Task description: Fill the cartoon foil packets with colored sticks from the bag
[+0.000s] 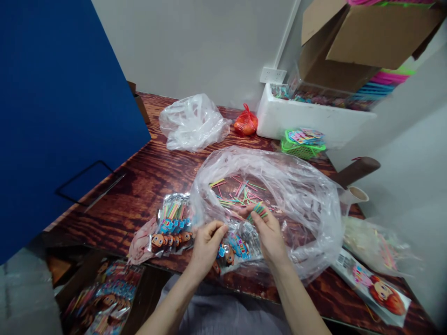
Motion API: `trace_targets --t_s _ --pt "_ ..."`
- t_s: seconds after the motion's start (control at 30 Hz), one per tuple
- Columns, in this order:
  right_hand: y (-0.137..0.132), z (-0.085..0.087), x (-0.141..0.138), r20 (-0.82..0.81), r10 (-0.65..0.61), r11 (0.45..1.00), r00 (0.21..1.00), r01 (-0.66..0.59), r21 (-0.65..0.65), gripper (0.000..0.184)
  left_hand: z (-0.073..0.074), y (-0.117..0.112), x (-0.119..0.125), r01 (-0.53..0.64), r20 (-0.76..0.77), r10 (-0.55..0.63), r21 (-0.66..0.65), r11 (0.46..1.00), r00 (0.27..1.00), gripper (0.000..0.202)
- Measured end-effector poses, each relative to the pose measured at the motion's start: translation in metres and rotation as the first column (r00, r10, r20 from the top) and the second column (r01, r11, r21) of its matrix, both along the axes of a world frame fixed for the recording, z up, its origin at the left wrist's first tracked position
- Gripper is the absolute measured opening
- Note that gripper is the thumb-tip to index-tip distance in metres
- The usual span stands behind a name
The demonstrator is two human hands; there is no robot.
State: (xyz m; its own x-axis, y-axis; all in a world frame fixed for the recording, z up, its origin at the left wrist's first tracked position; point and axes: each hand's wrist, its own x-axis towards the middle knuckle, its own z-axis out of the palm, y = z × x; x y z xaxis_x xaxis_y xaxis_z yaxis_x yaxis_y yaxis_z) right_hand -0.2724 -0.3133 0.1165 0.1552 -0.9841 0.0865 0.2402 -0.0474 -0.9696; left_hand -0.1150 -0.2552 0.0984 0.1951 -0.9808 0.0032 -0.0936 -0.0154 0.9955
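With the right hand as the dial's centre, a blue panel (63, 116) stood at 10 o'clock, and a carton of filled packets (108, 298) sat low at 8. At 9, a pink cloth (142, 242) lay beside a stack of stick packets (171, 225). A crumpled clear bag (195, 123) rested at 11. The left hand (208, 239), at 9, had thumb and forefinger drawn together by the cartoon packets (239, 246); whether it pinched any plastic, I could not tell. Those packets lay between the hands, at 8. Loose sticks (240, 190) were scattered at 11, inside the opening of a large clear bag (321, 218). The right hand (270, 232) gripped a bundle of coloured sticks (258, 211) in its fingers. A green basket (302, 149) stood at 1, a bag of pale sticks (380, 246) lay at 3, and a red-haired cartoon package (377, 288) at 4.
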Motion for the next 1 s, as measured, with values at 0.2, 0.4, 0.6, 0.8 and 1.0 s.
trace_targets --t_s 0.2,0.4,0.6,0.8,1.0 --pt "-0.02 0.019 0.008 0.39 0.0 0.987 0.921 -0.062 0.146 0.015 0.006 0.001 -0.003 0.048 0.068 -0.043 -0.073 0.996 0.997 0.027" --pt "-0.017 0.027 0.021 0.359 0.116 0.969 0.926 -0.185 0.165 0.02 0.012 0.001 -0.005 0.043 0.025 -0.041 -0.084 0.996 0.999 0.028" --pt "0.005 0.028 0.015 0.131 0.218 0.953 0.967 -0.24 0.186 0.02 0.006 0.001 -0.004 0.02 -0.089 -0.027 -0.078 0.997 0.996 0.024" --pt "0.022 0.047 0.016 -0.154 0.215 0.976 0.964 -0.208 0.062 0.041 0.003 0.004 -0.003 0.0 -0.244 -0.013 -0.055 0.998 0.97 0.022" --pt "0.027 0.048 0.027 -0.424 0.075 0.97 0.902 -0.165 -0.178 0.027 0.003 0.008 0.003 -0.093 -0.356 0.093 0.017 0.995 0.93 0.026"
